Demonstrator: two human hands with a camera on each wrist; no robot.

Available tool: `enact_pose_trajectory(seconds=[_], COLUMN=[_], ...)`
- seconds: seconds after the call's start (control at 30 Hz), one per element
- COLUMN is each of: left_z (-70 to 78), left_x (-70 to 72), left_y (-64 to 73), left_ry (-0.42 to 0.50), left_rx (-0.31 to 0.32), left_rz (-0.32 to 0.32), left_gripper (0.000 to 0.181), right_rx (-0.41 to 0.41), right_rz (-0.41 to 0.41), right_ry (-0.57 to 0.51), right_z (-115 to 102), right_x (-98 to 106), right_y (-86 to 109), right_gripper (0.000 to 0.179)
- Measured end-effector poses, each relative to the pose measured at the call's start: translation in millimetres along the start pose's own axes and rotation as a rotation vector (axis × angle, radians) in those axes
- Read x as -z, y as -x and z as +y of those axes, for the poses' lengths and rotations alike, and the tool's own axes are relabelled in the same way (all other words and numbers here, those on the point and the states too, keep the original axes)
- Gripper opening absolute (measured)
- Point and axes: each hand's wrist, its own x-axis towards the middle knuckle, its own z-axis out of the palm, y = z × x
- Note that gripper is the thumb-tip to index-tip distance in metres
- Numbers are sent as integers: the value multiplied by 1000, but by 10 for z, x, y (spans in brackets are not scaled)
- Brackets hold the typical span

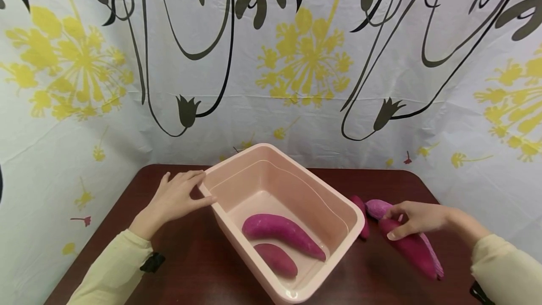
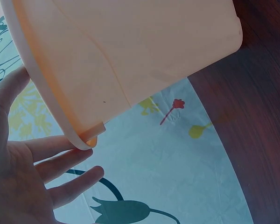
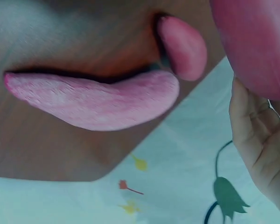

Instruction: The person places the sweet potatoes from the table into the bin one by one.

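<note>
My right hand (image 1: 417, 220) holds a purple sweet potato (image 1: 410, 251) by its upper end, thumb and fingers around it, above the table. Under it lies a long, paler sweet potato (image 3: 98, 100), partly covered in the head view. Beside that one is a smaller sweet potato (image 3: 186, 49), half hidden by the tub in the head view. With fingers spread and mostly straight, my left hand (image 1: 179, 194) touches the rim at the left corner of a pink plastic tub (image 1: 305, 164). Inside the tub rest a long curved sweet potato (image 1: 283, 232) and a shorter one (image 1: 277, 260).
The dark red-brown table (image 1: 182, 258) has rounded back corners. A white curtain (image 1: 271, 69) with yellow and grey floral prints stands close behind the table and at both sides. The tub sits at an angle in the middle of the table.
</note>
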Motion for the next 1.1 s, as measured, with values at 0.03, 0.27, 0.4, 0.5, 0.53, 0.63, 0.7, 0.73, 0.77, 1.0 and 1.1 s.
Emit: enact_pose_trajectory(seconds=[0.03,0.27,0.4,0.5,0.53,0.63,0.7,0.73,0.77,1.0,1.1], left_z=[-2,-2,-3,-2,-3,-2,0,-1,2,5,1], left_x=[0,7,7,5,4,1,-3,-5,-6,-5,-6], left_y=[-1,-3,-8,-8,-8,-5,-2,-1,1,3,-2], left_ry=[0,5,1,-2,-2,-1,3,5,9,14,11], left_rx=[0,-4,-11,-11,-10,-8,-4,-3,0,7,4], left_rz=[-1,2,7,5,4,3,-1,-3,-5,-7,-7], left_gripper=[81,80,80,79,79,79,80,80,80,80,81], right_rx=[2,7,19,37,39,49,55,51,52,37,34], right_rz=[3,35,51,54,56,59,59,59,58,71,65], right_ry=[10,131,197,224,231,248,255,257,261,312,302], right_z=[-27,-233,-374,-475,-509,-614,-689,-726,-764,-1029,-1121], right_x=[20,173,277,349,371,441,485,502,519,618,655], right_y=[-2,-1,1,-14,-21,-44,-54,-61,-66,-117,-150], right_gripper=[33,33,34,35,36,39,40,40,40,45,45])
